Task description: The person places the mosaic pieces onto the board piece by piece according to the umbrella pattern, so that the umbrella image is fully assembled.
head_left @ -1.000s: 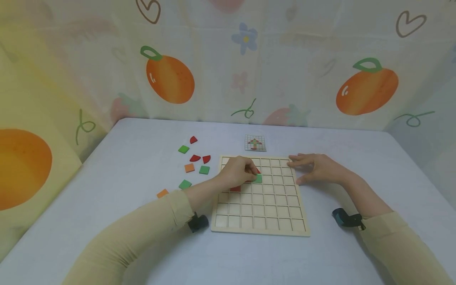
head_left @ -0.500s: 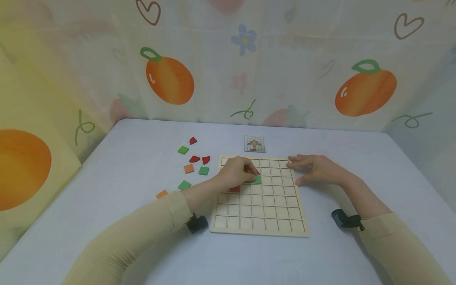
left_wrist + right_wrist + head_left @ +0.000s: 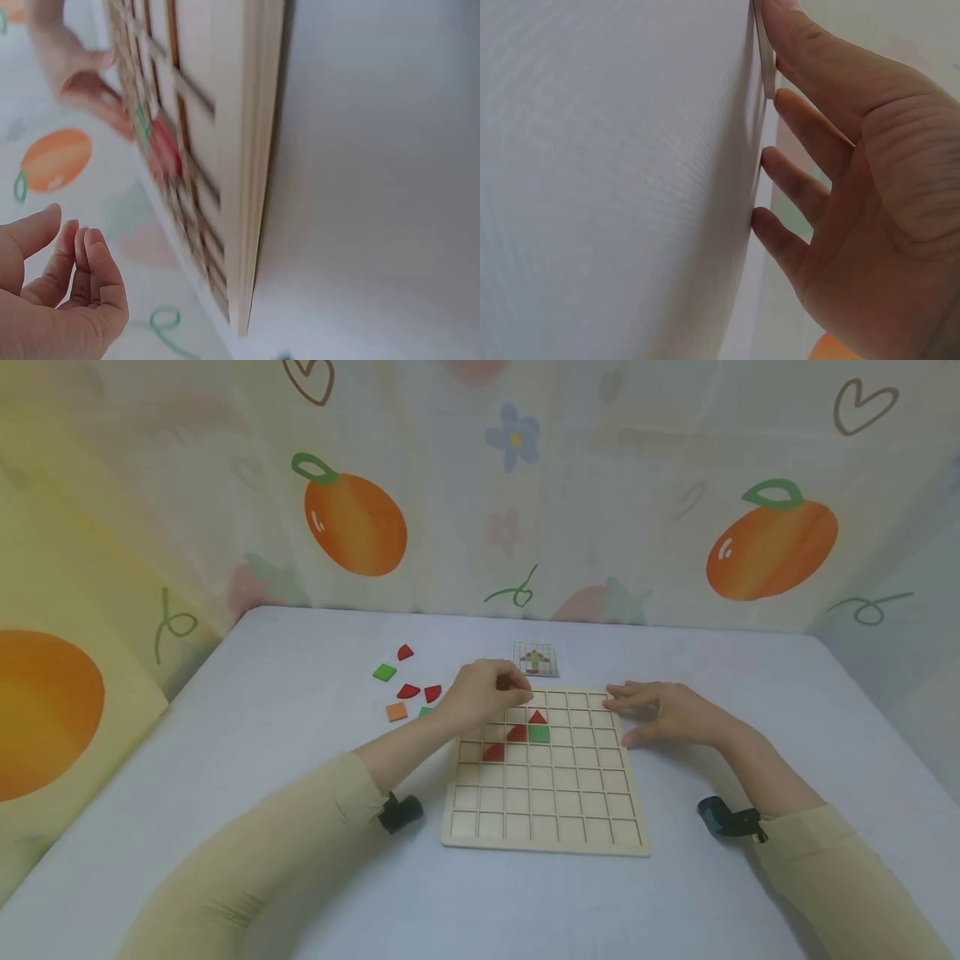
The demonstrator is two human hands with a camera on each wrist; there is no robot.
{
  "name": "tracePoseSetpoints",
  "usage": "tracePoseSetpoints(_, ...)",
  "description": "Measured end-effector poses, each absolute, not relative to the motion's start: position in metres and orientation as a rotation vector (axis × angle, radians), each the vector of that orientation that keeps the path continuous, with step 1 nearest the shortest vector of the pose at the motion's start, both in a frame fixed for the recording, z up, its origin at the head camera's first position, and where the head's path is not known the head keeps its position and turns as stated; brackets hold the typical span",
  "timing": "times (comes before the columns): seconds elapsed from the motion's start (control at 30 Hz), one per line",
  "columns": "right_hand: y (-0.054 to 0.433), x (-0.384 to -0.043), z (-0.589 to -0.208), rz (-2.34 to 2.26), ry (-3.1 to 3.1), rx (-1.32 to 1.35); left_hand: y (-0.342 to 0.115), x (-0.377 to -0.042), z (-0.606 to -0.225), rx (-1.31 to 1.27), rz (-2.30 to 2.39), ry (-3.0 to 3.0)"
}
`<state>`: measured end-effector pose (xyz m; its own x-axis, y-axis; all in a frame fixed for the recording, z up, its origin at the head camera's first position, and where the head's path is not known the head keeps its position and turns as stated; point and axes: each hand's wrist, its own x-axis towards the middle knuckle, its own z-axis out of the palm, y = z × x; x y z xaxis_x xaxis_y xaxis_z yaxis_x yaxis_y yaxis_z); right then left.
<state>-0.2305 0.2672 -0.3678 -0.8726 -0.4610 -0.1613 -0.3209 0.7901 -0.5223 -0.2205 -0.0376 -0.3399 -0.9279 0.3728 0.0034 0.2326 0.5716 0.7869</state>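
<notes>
My left hand (image 3: 483, 693) hovers over the upper left of the wooden grid board (image 3: 543, 835). In the left wrist view its thumb and loosely bent fingers (image 3: 105, 274) stand apart with nothing between them. Below it on the board lie a red triangle (image 3: 537, 717), a green square tile (image 3: 539, 734) under that, and two red quarter-round tiles, one (image 3: 517, 733) beside the green square and another (image 3: 493, 752) lower left. At the board's upper right edge rests my right hand (image 3: 667, 714). The right wrist view shows its thumb at the board's edge and its fingers (image 3: 795, 187) spread.
Left of the board lie several loose tiles: red quarter-rounds (image 3: 405, 652), a green square (image 3: 385, 672) and an orange square (image 3: 397, 712). My left arm hides part of that area. A small pattern card (image 3: 536, 659) lies behind the board. A patterned curtain (image 3: 600, 485) hangs at the back.
My left hand has let go of the green square tile and moved up and left, uncovering it, the triangle and the quarter-rounds. The right hand stays in place.
</notes>
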Motion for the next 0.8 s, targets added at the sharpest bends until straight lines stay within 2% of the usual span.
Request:
tracePoseSetpoints(0.4,0.267,-0.23,-0.366,-0.717,2.702,-0.605,-0.12,-0.235,-0.314,0.263,1.365,2.776)
tracePoseSetpoints(0.8,0.268,-0.231,-0.367,-0.698,2.711,-0.62,-0.191,-0.252,-0.316,-0.018,1.397,2.791)
